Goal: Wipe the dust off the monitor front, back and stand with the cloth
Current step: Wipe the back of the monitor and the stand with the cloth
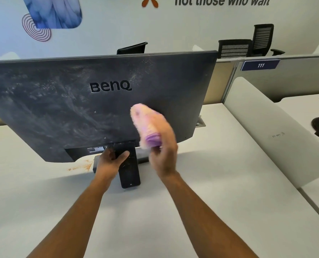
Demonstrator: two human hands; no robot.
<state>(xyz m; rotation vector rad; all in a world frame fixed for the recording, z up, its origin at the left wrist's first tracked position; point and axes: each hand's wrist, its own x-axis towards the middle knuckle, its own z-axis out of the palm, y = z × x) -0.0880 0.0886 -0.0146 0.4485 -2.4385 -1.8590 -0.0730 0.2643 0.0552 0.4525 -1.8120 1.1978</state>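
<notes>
The right hand [163, 157] is gripping the cloth [149, 125], dusty monitor back [48, 108] lying at ten o'clock, while the left hand [112, 161] is clasping the stand [129, 168].

Left hand [112, 161] grips stand [129, 170], right hand [164, 157] holds cloth [149, 123]

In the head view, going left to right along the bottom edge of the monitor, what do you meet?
Brown stain on the desk → left hand gripping the stand neck → right hand holding the pink cloth → grey cable port in the desk.
</notes>
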